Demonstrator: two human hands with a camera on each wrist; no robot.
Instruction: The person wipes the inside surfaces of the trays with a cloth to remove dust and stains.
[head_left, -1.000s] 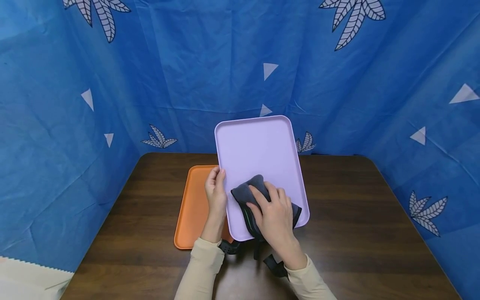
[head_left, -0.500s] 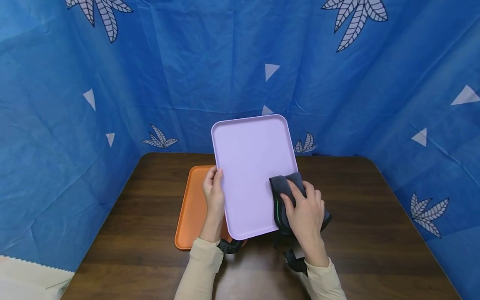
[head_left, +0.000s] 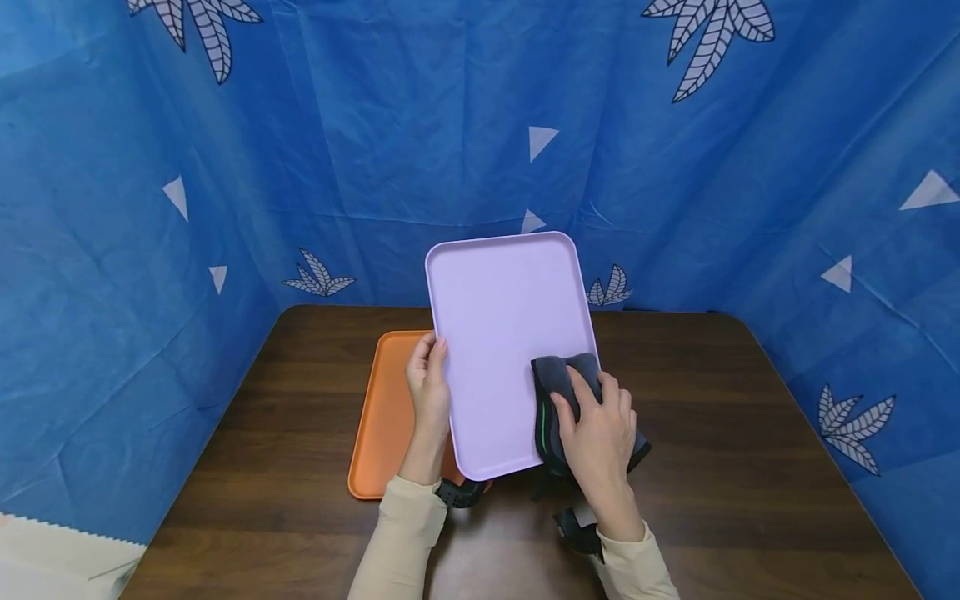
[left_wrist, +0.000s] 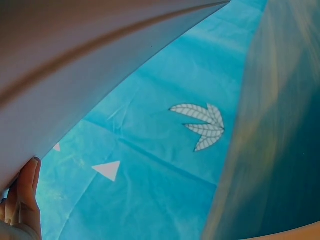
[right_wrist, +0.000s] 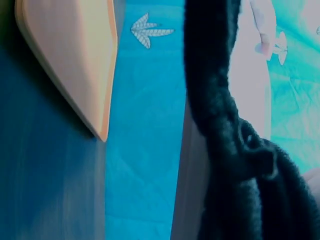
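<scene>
My left hand (head_left: 427, 396) grips a light purple rectangular tray (head_left: 502, 325) by its left edge, thumb on the front face. The tray is raised and tilted so its inner face shows in the head view; part of it fills the upper left of the left wrist view (left_wrist: 55, 120). In my right hand (head_left: 602, 433) is a folded dark grey cloth (head_left: 553, 375) with black edging and a green line. The cloth lies against the tray's lower right part and covers that side's rim. Dark cloth folds (right_wrist: 215, 105) block much of the right wrist view.
An orange tray (head_left: 386, 417) lies flat on the dark wooden table (head_left: 720, 450), partly hidden behind the purple tray and my left arm. A blue patterned curtain (head_left: 375, 150) hangs around the back and sides. Something pale (head_left: 60, 558) is at the lower left.
My right hand has wiped the cloth from the purple tray's lower middle rightward past its right edge, then slightly back left. The tray has shifted a little; the left hand keeps its grip.
</scene>
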